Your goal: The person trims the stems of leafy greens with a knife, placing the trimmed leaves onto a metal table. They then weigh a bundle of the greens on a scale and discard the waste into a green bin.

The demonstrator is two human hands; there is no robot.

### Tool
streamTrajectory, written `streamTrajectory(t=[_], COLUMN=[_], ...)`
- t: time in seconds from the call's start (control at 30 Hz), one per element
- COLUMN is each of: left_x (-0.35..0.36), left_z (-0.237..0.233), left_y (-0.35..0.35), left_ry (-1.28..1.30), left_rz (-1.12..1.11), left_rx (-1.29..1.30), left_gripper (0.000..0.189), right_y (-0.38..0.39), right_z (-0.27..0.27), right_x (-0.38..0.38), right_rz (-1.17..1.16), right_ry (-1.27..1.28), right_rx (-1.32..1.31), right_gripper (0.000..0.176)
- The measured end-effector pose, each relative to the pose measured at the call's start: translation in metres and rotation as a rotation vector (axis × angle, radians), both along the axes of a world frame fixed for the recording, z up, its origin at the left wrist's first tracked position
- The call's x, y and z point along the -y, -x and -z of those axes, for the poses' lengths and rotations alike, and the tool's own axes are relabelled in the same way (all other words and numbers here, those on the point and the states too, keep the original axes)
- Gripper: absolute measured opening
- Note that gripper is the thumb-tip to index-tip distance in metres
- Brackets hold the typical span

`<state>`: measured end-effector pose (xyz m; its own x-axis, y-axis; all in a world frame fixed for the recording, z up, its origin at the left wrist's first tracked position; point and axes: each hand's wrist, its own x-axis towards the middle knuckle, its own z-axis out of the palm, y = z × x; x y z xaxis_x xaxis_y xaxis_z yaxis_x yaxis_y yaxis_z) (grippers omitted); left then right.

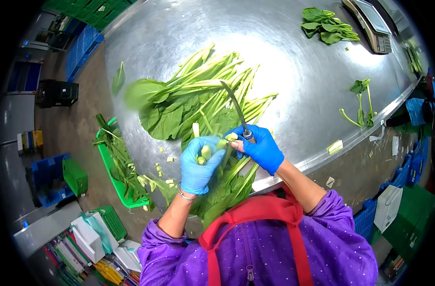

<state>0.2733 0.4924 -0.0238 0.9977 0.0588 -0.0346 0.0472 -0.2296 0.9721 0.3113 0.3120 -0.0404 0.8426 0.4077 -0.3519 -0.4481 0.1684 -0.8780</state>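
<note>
My left hand (198, 167), in a light blue glove, is closed around leafy green stalks (206, 152), their pale cut ends up and their leaves hanging toward my apron. My right hand (263, 150), in a darker blue glove, grips the handle of a curved knife (235, 106), its blade pointing up and away from me. The right thumb and fingertips, with the thumb tip bare, meet the stalks beside the left hand. Just beyond both hands lies a large heap of leafy greens (174, 109) on the metal table (146, 43).
A green basket (108, 159) of leaves and trimmings stands at the table's left edge. Cut bits (159, 168) lie near my left hand. At the far right are a bunch of greens (328, 26) and a scale (370, 24). Loose stems (361, 102) lie nearer the right edge.
</note>
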Motion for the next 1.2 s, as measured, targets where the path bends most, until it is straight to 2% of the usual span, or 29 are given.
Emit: streamTrajectory(t=[0.03, 0.17, 0.23, 0.3, 0.33, 0.37, 0.4, 0.5, 0.53, 0.57, 0.63, 0.67, 0.77, 0.8, 0.83, 0.87, 0.97, 1.0, 1.1, 1.17, 1.2], left_x=[-0.001, -0.018, -0.035, -0.043, -0.045, -0.047, -0.045, -0.044, -0.044, -0.043, -0.05, -0.058, -0.068, -0.064, -0.057, -0.059, -0.057, -0.052, -0.032, -0.025, -0.023], left_z=[0.0, -0.003, 0.009, 0.007, 0.007, 0.007, 0.0, 0.0, -0.002, -0.003, 0.012, 0.019, -0.006, -0.013, -0.019, -0.023, -0.029, -0.032, -0.052, -0.057, -0.057], left_y=[0.0, -0.002, -0.002, 0.0, 0.002, 0.003, 0.002, 0.003, 0.005, 0.006, 0.009, 0.007, 0.004, -0.001, -0.01, -0.021, -0.052, -0.061, -0.085, -0.087, -0.082], left_ry=[0.057, 0.226, 0.369, 0.472, 0.53, 0.588, 0.611, 0.597, 0.361, 0.126, -0.695, -0.817, -0.429, -0.352, -0.347, -0.473, -0.738, -0.803, -0.889, -0.634, -0.418], left_rz=[0.006, -0.029, -0.006, -0.004, -0.001, 0.007, 0.019, 0.042, 0.12, 0.199, 0.442, 0.428, 0.178, 0.061, -0.028, 0.016, 0.12, 0.15, 0.246, 0.349, 0.369], left_rx=[-0.087, -0.425, -0.44, -0.488, -0.509, -0.528, -0.547, -0.567, -0.552, -0.526, 0.174, 0.269, -0.345, -0.286, -0.097, 0.025, 0.331, 0.424, 0.612, 0.321, 0.04], left_gripper=[0.018, 0.018, 0.017, 0.017, 0.018, 0.018, 0.018, 0.017, 0.016, 0.016, 0.017, 0.017, 0.013, 0.014, 0.015, 0.018, 0.024, 0.025, 0.027, 0.024, 0.023], right_y=[0.0, -0.009, -0.015, -0.019, -0.018, -0.021, -0.022, -0.043, -0.05, -0.06, -0.083, -0.093, -0.121, -0.127, -0.133, -0.136, -0.122, -0.112, -0.092, -0.081, -0.079], right_z=[0.005, 0.01, 0.008, 0.005, 0.028, 0.029, 0.023, 0.012, 0.018, 0.033, 0.053, 0.059, 0.078, 0.078, 0.077, 0.084, 0.034, 0.018, -0.013, -0.041, -0.043], right_x=[0.002, 0.024, 0.037, 0.042, 0.043, 0.034, 0.036, 0.021, 0.015, 0.01, -0.001, -0.007, -0.021, -0.024, -0.027, -0.028, -0.018, -0.013, 0.01, 0.023, 0.027], right_rz=[0.025, -0.069, -0.098, -0.227, -0.131, -0.028, 0.012, 0.054, 0.079, 0.138, 0.213, 0.197, 0.084, 0.019, -0.049, -0.002, -0.117, -0.124, -0.318, -0.359, -0.351], right_ry=[0.014, 0.114, 0.052, 0.288, 0.363, 0.433, 0.24, 0.255, 0.332, 0.396, 0.54, 0.589, 0.81, 0.857, 0.903, 0.884, 0.616, 0.442, 0.334, 0.21, 0.194], right_rx=[0.024, -0.151, -0.17, -0.106, 0.174, 0.454, 0.1, 0.089, 0.158, 0.359, 0.52, 0.577, 0.625, 0.602, 0.582, 0.63, 0.369, 0.268, 0.223, 0.077, 0.048], right_gripper=[0.022, 0.028, 0.032, 0.035, 0.034, 0.035, 0.037, 0.037, 0.038, 0.038, 0.043, 0.044, 0.038, 0.036, 0.034, 0.028, 0.029, 0.032, 0.035, 0.037, 0.038])
